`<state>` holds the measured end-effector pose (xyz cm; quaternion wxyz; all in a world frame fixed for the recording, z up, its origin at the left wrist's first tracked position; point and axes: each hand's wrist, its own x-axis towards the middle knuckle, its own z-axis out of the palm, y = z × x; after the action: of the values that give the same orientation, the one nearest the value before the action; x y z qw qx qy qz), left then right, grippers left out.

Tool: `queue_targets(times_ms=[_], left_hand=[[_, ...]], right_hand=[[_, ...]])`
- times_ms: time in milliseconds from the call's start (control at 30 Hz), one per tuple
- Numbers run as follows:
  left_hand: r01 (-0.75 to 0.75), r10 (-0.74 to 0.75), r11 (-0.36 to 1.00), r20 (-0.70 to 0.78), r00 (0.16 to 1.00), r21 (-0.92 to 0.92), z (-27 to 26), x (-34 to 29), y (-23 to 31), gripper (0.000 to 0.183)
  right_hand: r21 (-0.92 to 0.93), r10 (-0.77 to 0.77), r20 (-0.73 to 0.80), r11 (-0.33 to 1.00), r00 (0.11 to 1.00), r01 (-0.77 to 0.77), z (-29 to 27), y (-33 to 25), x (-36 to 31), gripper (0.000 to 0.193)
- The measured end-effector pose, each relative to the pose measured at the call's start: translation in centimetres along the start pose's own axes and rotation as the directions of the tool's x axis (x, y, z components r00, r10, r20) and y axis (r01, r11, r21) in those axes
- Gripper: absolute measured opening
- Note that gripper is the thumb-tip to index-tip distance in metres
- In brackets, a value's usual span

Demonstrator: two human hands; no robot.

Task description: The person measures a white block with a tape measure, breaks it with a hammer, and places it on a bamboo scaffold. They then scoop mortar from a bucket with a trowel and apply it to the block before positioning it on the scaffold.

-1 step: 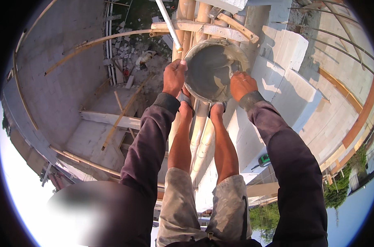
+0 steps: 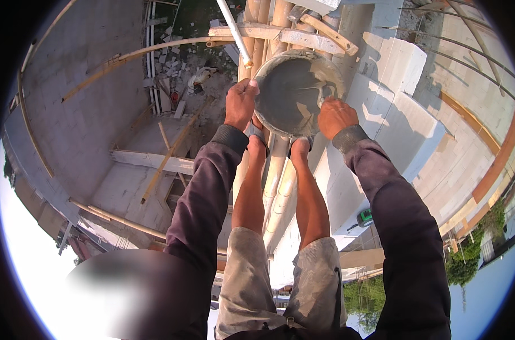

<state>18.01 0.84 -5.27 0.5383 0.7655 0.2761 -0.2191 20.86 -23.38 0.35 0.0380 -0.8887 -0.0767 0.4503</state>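
Observation:
A round bucket [image 2: 332, 69] with a mortar-crusted rim stands in front of my feet on the bamboo poles. Wet grey mortar [image 2: 285, 93] lies inside it. My left hand [image 2: 241, 103] is closed on the bucket's left rim, thumb on top. At the right side my right hand [image 2: 336, 118] is closed round the handle of what looks like a trowel [image 2: 326, 90]; its bent neck shows, while the blade is sunk in the mortar.
Bamboo poles [image 2: 277, 195] form the footing under my sandalled feet. White blocks [image 2: 402, 116] make a wall on the right, with a green tape measure [image 2: 364, 218] on it. A hammer [image 2: 328, 34] lies beyond the bucket. Rubble [image 2: 184, 73] lies far below on the left.
My right hand has shifted very slightly right with the trowel. The mortar's surface looks smoother and more level. My left hand stays on the rim.

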Motion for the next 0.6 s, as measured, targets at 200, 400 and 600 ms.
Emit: queue_targets(times_ms=[200,400,600], left_hand=[[0.093,-0.094,0.995,0.023,0.995,0.025,0.4,-1.0,1.4,0.031],[0.088,-0.084,0.994,-0.062,0.994,0.058,0.8,-1.3,2.3,0.027],[0.11,-0.101,0.984,-0.071,0.992,0.142,1.2,-1.2,1.8,0.027]], right_hand=[[0.435,0.199,-0.039,0.886,0.979,-0.163,0.1,0.5,-6.5,0.039],[0.482,0.387,-0.023,0.812,0.922,-0.328,5.8,-1.5,-1.7,0.042],[0.804,0.199,0.025,0.578,0.98,-0.138,10.4,-4.2,1.0,0.039]])
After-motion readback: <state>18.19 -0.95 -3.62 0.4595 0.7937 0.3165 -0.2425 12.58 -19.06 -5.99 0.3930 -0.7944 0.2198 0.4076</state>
